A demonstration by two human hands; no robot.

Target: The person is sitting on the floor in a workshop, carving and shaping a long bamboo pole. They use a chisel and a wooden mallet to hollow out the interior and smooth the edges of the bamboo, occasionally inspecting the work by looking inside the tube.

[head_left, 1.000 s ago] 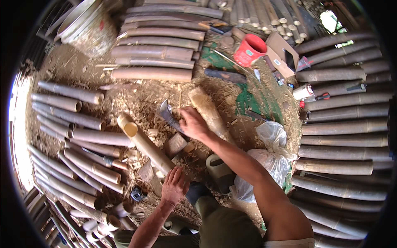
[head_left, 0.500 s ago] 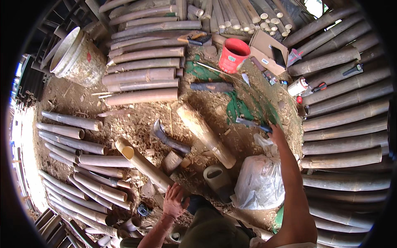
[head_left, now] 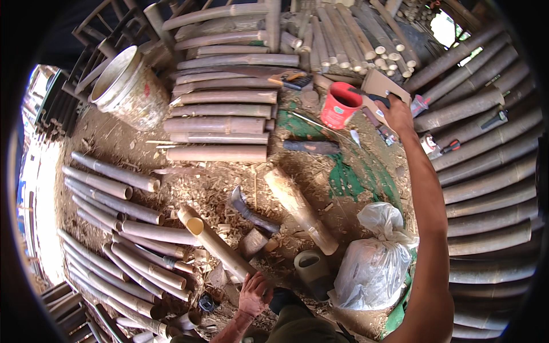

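Observation:
My right hand (head_left: 396, 112) is stretched far out to the upper right, beside a red cup (head_left: 339, 106) and a cardboard box (head_left: 382, 84). Its fingers curl over a dark-handled tool (head_left: 372, 97). My left hand (head_left: 255, 292) lies low in the middle, fingers spread, resting on the near end of a pale bamboo tube (head_left: 214, 246) that slants up to the left. A curved dark blade (head_left: 249, 209) lies on the shavings just past that tube. A thick short bamboo log (head_left: 300, 209) lies to the blade's right.
Cut bamboo tubes lie in rows on the left (head_left: 114, 228), at the top (head_left: 220, 108) and along the right (head_left: 492, 183). A dirty bucket (head_left: 128, 86) stands at the upper left. A white plastic bag (head_left: 374, 264) and an olive container (head_left: 311, 270) sit near my knees.
My right hand has left the blade in the middle and swung out to the upper right, up to the red cup and box. My left hand has stayed at the tube's end.

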